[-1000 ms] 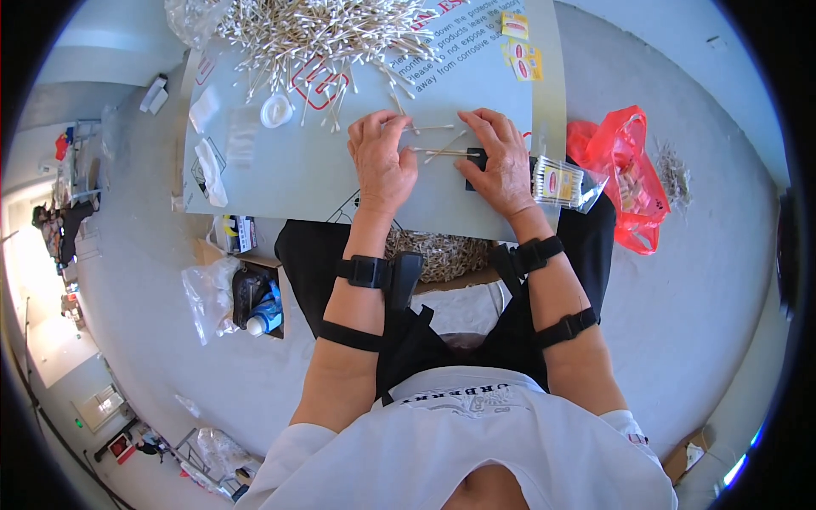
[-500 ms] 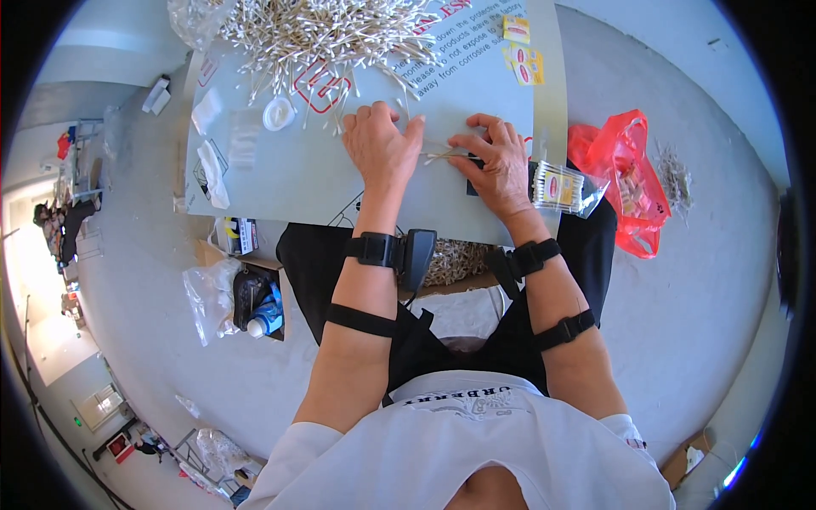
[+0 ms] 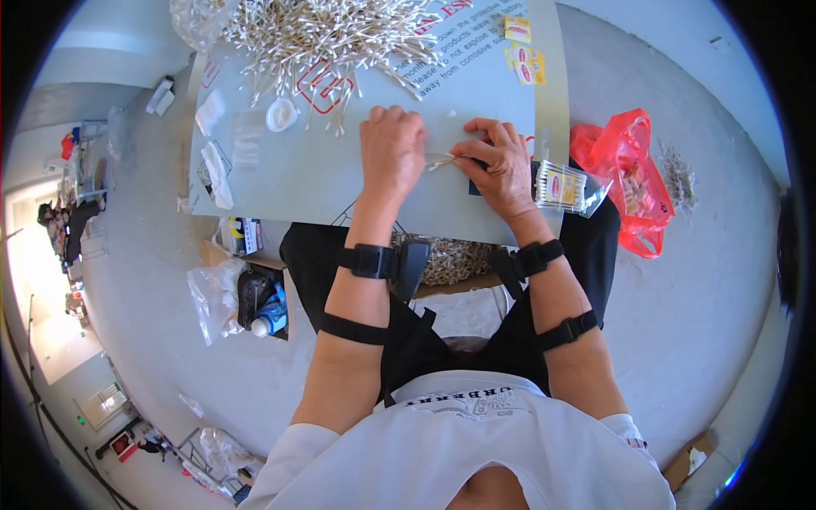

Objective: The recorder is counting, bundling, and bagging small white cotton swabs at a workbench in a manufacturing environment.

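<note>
Head view shows your right hand (image 3: 501,166) with thumb and forefinger pinched on a few cotton swabs (image 3: 440,161), whose free ends point toward your left hand over the near part of the table (image 3: 297,183). Your left hand (image 3: 391,153) is curled, knuckles up, just beside those ends; its fingertips are turned away and slightly blurred, so you cannot tell from here whether it grips anything.

As for progress, one clear packet (image 3: 559,185) lies just right of your right hand, with a row of swabs and a yellow label inside; it looks filled, though whether it is sealed cannot be told. The few swabs at your fingers seem to be only a small start on a handful, judging by the row in that packet. Much more is left: the big loose pile (image 3: 331,38) spreads over the far left of the table, its swabs pointing every way, and more lie in a box (image 3: 450,259) below the table's near edge, between your knees. Spare yellow labels (image 3: 525,64) lie unused near the far right corner, and what look like flat clear sleeves (image 3: 246,151) rest on the left. On the right, a red bag (image 3: 633,183) hangs open beside the table; its contents are too unclear to count as finished work.
</note>
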The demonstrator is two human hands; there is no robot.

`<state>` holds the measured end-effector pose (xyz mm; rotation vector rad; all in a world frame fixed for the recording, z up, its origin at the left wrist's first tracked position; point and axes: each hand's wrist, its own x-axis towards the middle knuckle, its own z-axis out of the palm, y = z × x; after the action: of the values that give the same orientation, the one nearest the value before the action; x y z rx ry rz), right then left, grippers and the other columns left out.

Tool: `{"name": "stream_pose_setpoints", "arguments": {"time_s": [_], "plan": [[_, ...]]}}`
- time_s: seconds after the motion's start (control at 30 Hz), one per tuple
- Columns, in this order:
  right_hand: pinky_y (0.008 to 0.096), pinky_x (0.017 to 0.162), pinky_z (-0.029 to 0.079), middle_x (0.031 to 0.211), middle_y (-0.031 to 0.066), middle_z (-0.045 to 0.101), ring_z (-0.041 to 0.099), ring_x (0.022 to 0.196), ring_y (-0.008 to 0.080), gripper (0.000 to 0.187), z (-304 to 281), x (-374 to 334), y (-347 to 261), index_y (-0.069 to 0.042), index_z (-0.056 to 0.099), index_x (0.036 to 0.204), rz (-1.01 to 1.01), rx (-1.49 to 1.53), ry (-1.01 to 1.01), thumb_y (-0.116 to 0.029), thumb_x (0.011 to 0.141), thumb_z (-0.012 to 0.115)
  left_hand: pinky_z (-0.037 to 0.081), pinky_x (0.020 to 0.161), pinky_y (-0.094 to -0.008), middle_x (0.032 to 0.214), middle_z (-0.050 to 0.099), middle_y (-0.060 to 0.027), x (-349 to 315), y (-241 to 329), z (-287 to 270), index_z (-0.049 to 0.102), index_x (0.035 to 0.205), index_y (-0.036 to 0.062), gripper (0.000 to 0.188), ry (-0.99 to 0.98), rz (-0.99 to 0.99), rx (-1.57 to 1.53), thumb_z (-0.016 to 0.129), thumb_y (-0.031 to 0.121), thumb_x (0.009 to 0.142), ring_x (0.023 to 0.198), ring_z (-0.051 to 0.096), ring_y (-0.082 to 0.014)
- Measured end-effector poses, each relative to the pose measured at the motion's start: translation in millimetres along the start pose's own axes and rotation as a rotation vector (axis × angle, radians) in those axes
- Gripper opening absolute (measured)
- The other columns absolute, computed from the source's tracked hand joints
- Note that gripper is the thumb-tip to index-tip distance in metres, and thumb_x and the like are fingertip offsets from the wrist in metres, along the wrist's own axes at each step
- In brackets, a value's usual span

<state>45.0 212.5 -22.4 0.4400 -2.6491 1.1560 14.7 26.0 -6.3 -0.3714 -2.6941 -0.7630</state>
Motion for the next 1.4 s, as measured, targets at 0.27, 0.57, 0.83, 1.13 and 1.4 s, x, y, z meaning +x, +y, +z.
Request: {"name": "stream_pose_setpoints", "arguments": {"time_s": [0.27,0.57,0.83,1.13,1.4], "plan": [[0.038,0.088,0.04,0.124,-0.0035,0.06,0.055,0.097,0.0211,0.014,-0.9,1.0,-7.1,-0.017,0.073,0.085,0.01,0.018,-0.006,-0.018,0.072,0.074,0.045,0.075,-0.0455,0.082,0.06,-0.0116,-13.0,-0.7,-0.5,0.061,0.075,0.0054,0.009,0.053,-0.413,0.129,0.069,0.009,0.074,0.086,0.055,-0.0334],[0.0371,0.088,0.039,0.123,-0.0068,0.063,0.055,0.101,0.0214,0.011,0.3,1.4,-1.9,-0.016,0.072,0.086,-0.095,-0.042,-0.035,-0.018,0.075,0.071,0.044,0.076,-0.0457,0.083,0.06,-0.0107,10.2,-22.9,4.7,0.063,0.08,0.0055,0.006,0.003,-0.207,0.183,0.066,0.005,0.074,0.087,0.055,-0.0331],[0.0407,0.088,0.042,0.118,0.0042,0.061,0.056,0.101,0.0259,0.021,2.2,-2.5,2.0,-0.011,0.067,0.091,-0.028,0.032,0.063,-0.014,0.071,0.074,0.043,0.079,-0.0428,0.091,0.059,-0.0088,-11.1,10.0,-1.4,0.062,0.088,0.008,0.019,0.014,-0.033,0.079,0.068,0.001,0.072,0.091,0.053,-0.0316],[0.0391,0.08,0.048,0.104,0.0067,0.059,0.057,0.093,0.0274,0.015,2.7,-10.0,-4.2,-0.006,0.065,0.08,0.005,0.05,0.105,-0.005,0.068,0.074,0.046,0.076,-0.0423,0.084,0.057,-0.0083,-30.6,12.5,0.2,0.06,0.084,0.0069,0.016,-0.022,-0.108,0.049,0.065,-0.004,0.073,0.088,0.054,-0.0315],[0.0371,0.076,0.05,0.097,0.0073,0.061,0.059,0.09,0.027,0.011,0.8,-16.8,-2.5,-0.004,0.066,0.08,0.0,0.123,0.147,-0.001,0.07,0.071,0.046,0.073,-0.0415,0.082,0.056,-0.0091,-21.5,5.8,2.5,0.061,0.079,0.0055,0.018,-0.087,0.002,-0.053,0.058,-0.01,0.07,0.084,0.053,-0.0318]]}}
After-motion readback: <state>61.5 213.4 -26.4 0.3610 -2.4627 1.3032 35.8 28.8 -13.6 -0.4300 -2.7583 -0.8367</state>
